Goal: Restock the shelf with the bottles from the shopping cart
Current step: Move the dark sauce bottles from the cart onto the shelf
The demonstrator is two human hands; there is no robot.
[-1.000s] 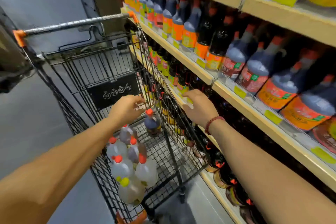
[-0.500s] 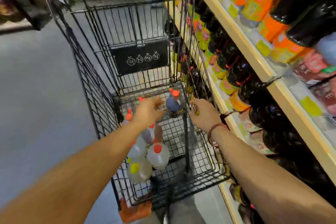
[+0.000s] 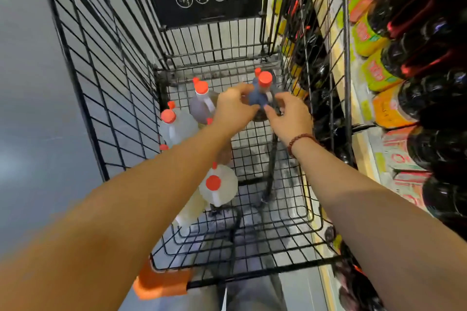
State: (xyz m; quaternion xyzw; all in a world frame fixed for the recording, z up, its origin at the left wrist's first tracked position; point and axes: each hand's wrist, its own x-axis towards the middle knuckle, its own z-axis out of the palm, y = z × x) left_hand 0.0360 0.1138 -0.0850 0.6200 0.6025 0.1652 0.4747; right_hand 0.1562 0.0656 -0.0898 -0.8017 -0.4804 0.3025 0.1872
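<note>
Bottles [image 3: 214, 184] in cart [image 3: 106, 88], shelf [image 3: 364, 149] right

This is a shop aisle, as shown by the black wire shopping cart [image 3: 106, 78] at the centre with red-capped bottles [image 3: 177, 126] inside, and at 3 o'clock a wooden shelf [image 3: 364, 159] packed with dark labelled bottles [image 3: 394, 58].

Left hand [image 3: 233, 108], right hand [image 3: 290, 118] flank dark bottle [image 3: 261, 98] in cart [image 3: 101, 83].

Bare forearms, sleeveless in view; dark red beaded bracelet [image 3: 302, 139] on the right wrist.
</note>
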